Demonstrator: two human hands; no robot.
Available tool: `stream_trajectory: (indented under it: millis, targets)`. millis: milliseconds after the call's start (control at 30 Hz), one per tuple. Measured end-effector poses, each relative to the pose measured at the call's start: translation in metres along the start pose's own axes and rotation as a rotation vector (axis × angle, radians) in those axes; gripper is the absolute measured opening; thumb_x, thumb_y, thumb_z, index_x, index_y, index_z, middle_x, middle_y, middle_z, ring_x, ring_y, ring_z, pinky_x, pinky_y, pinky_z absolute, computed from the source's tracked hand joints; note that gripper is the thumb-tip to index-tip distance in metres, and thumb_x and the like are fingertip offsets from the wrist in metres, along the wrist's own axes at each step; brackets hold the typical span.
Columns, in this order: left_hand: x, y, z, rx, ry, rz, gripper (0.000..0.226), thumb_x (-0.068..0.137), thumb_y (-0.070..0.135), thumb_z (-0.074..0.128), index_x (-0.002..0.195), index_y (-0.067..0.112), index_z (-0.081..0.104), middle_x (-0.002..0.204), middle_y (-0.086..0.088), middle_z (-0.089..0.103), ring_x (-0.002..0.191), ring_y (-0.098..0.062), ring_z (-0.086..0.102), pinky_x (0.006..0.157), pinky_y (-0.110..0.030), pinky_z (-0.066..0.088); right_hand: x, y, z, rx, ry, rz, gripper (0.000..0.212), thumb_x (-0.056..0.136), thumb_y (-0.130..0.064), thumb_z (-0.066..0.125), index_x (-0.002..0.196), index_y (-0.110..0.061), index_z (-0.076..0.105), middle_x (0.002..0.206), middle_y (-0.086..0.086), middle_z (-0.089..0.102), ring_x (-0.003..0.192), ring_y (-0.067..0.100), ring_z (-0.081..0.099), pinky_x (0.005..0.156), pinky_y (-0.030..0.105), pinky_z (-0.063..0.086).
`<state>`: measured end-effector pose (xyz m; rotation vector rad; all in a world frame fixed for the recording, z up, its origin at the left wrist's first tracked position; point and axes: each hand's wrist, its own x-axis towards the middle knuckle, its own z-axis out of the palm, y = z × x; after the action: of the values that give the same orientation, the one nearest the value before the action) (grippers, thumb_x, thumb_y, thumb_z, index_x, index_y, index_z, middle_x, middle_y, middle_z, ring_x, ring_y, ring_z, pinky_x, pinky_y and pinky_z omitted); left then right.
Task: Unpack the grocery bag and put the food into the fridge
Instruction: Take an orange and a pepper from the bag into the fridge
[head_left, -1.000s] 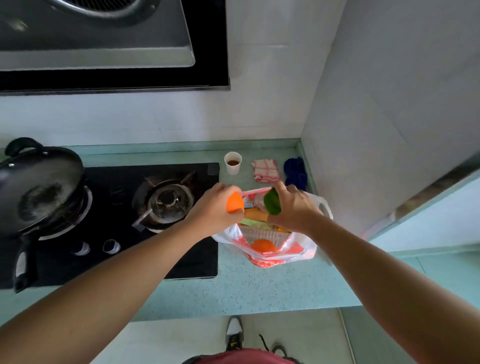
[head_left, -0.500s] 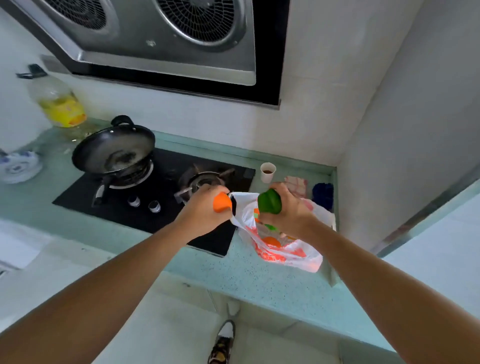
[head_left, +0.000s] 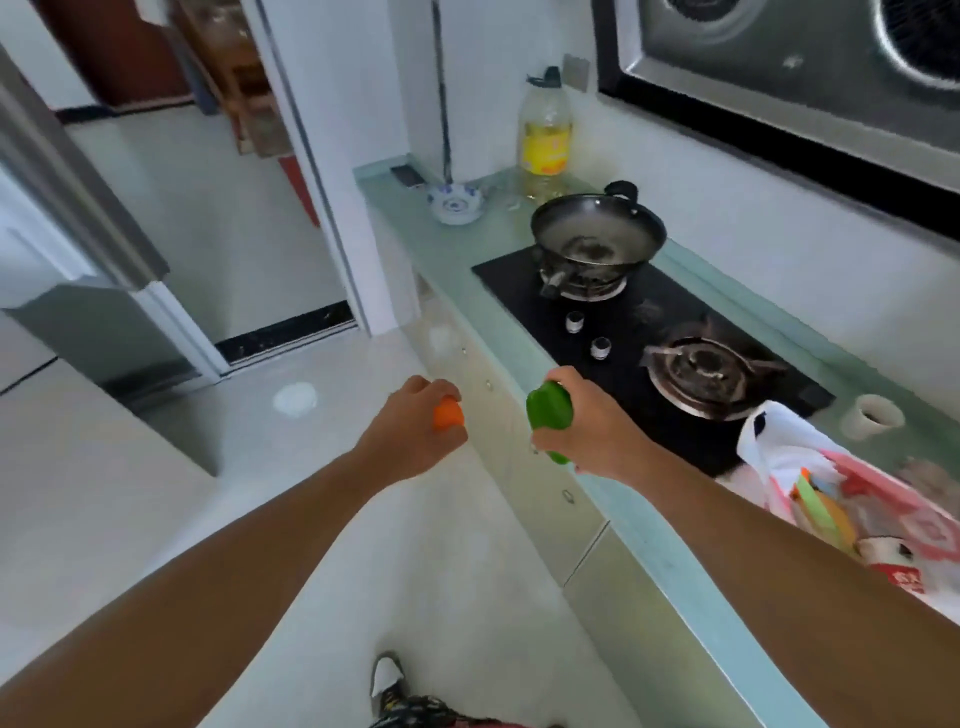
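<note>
1. Judging by the tall grey unit (head_left: 104, 322) at the left edge, likely the fridge, the task is at an early stage. No opening or interior of it shows, and nothing can be seen put away.
2. The pale green counter (head_left: 467, 260) runs from upper centre to lower right and carries everything else.
3. The grocery bag (head_left: 774, 441) sits on the counter at the right edge, mouth open. It still holds green and yellow pieces, a clear tray and a red-and-white packet, so most of the unpacking seems left.
4. The black wok (head_left: 597, 234) stands on the far burner with only a pale smear inside.
5. The oil bottle (head_left: 544, 140), upper centre, is capped and part full of yellow oil.
6. The right hand (head_left: 587, 431) grips a green vegetable (head_left: 549, 410) at centre frame, over the counter's edge.
7. The left hand (head_left: 415, 426), fingers curled, holds an orange piece of food (head_left: 448, 414) above the floor.
8. The blue-and-white bowl (head_left: 456, 202) near the bottle looks empty.
9. The paper cup (head_left: 872, 415) stands beside the bag; I cannot tell what is in it.
</note>
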<state>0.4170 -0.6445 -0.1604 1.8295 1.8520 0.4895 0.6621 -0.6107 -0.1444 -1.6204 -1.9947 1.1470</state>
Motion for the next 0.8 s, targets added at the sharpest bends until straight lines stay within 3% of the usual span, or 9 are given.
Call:
stream_trajectory:
  millis: [200, 400, 533, 800]
  targets:
    - [-0.078, -0.106, -0.070, 0.005, 0.168, -0.212, 0.048, 0.084, 0.037, 0.071, 0.128, 0.032, 0.052, 0.124, 0.002, 0.049, 0.103, -0.021, 0.052, 0.084, -0.033, 0.052, 0.030, -0.102, 0.109, -0.072, -0.186, -0.208, 0.063, 0.075, -0.034, 0.080, 0.124, -0.041, 0.040, 0.111, 0.000, 0.047, 0.093, 0.024, 0.057, 0.054, 0.041, 0.062]
    - [-0.178, -0.222, -0.141, 0.011, 0.287, -0.406, 0.052, 0.083, 0.040, 0.071, 0.130, 0.033, 0.051, 0.127, 0.003, 0.051, 0.106, -0.022, 0.053, 0.087, -0.034, 0.053, 0.036, -0.218, 0.249, -0.108, -0.340, -0.396, 0.061, 0.077, -0.034, 0.080, 0.122, -0.043, 0.040, 0.114, -0.001, 0.048, 0.093, 0.023, 0.058, 0.057, 0.038, 0.063]
    - [-0.250, -0.301, -0.190, 0.028, 0.347, -0.515, 0.052, 0.083, 0.040, 0.071, 0.130, 0.034, 0.051, 0.125, 0.004, 0.052, 0.106, -0.020, 0.053, 0.087, -0.033, 0.051, 0.029, -0.297, 0.349, -0.174, -0.367, -0.583, 0.064, 0.075, -0.039, 0.080, 0.124, -0.040, 0.039, 0.112, -0.002, 0.049, 0.094, 0.021, 0.057, 0.070, 0.040, 0.062]
    - [-0.346, -0.405, -0.273, 0.016, 0.447, -0.668, 0.051, 0.081, 0.040, 0.071, 0.128, 0.035, 0.052, 0.122, 0.006, 0.049, 0.107, -0.020, 0.052, 0.087, -0.035, 0.052, 0.022, -0.417, 0.475, -0.103, -0.462, -0.730, 0.064, 0.073, -0.036, 0.081, 0.123, -0.040, 0.041, 0.112, -0.003, 0.047, 0.093, 0.018, 0.056, 0.073, 0.043, 0.060]
